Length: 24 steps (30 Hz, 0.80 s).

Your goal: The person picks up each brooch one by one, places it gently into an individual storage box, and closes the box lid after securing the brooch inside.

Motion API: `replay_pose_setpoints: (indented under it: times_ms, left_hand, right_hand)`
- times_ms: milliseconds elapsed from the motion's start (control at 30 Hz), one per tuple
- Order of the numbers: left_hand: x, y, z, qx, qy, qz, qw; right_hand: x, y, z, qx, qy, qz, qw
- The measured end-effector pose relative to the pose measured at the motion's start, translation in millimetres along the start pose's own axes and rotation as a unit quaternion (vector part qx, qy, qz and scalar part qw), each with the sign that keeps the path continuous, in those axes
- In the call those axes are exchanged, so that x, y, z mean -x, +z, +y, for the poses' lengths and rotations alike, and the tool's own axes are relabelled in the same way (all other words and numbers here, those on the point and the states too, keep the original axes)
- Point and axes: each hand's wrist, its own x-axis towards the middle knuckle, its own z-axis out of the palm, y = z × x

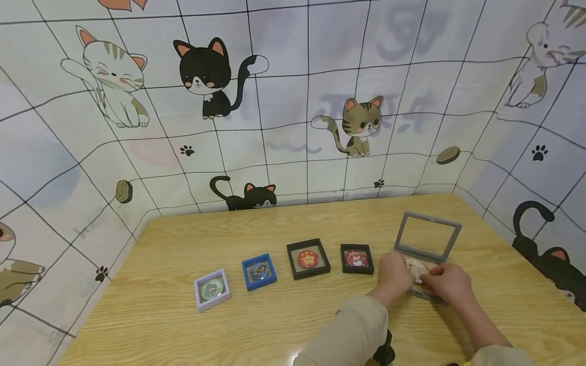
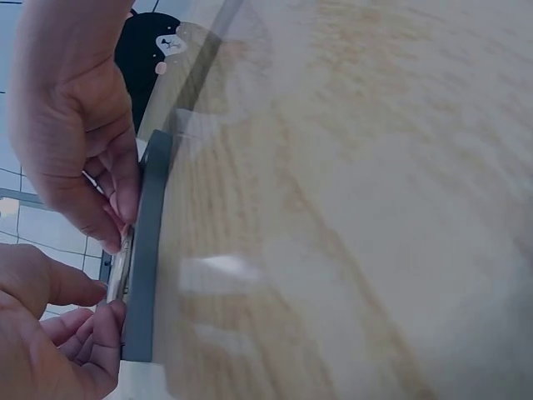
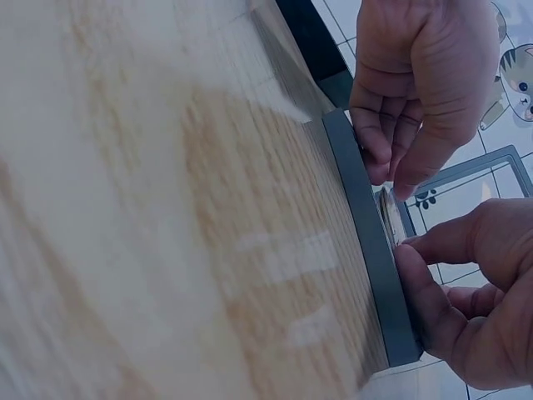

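A grey hinged display frame lies open on the table, its lid (image 1: 432,219) tilted up at the back and its base (image 1: 428,297) toward me. Over the base is a round badge (image 1: 415,268) with a pale picture. My left hand (image 1: 396,274) pinches the badge's left edge between thumb and finger. On the opposite edge, the thumb and fingers of my right hand (image 1: 450,284) pinch it too. In the right wrist view the badge (image 3: 388,217) appears nearly edge-on, right at the grey base (image 3: 371,250). The fingers hide part of it.
Left of the hands stand a small black frame (image 1: 357,272) with a red badge, a larger black frame (image 1: 313,275), a blue frame (image 1: 261,285) and a lilac frame (image 1: 214,303). A cat-print curtain (image 1: 284,112) surrounds the wooden table (image 1: 256,335). A dark object (image 1: 385,351) sits by the left sleeve.
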Motion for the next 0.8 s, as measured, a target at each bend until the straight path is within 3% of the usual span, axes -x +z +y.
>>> replay_pose_setpoints:
  times_ms: [133, 233, 367, 500, 633, 800]
  left_hand:
    - [-2.3, -7.4, 0.5, 0.009, 0.0, 0.007, 0.9999]
    - [-6.3, -14.6, 1.4, 0.054, -0.002, 0.016, 0.9984]
    - [-13.3, -26.5, 4.0, 0.135, -0.017, 0.023, 0.9904]
    - [-18.5, -36.6, 6.4, 0.173, -0.045, 0.015, 0.9837]
    - [-23.4, -43.4, 8.0, 0.18, -0.063, -0.008, 0.9817]
    - [-31.5, -47.4, 12.2, 0.148, -0.063, -0.036, 0.9863]
  right_hand:
    - [1.7, -2, -1, 0.015, -0.007, -0.002, 0.9999]
    - [4.8, -5, -2, 0.027, -0.012, -0.008, 0.9995]
    - [6.8, -11, -3, 0.065, -0.012, -0.033, 0.9973]
    - [6.6, -12, 0, 0.118, -0.008, -0.063, 0.9909]
    - [7.0, -6, 4, 0.138, -0.004, -0.095, 0.9859]
    - [7.3, 0, 9, 0.127, -0.006, -0.101, 0.9868]
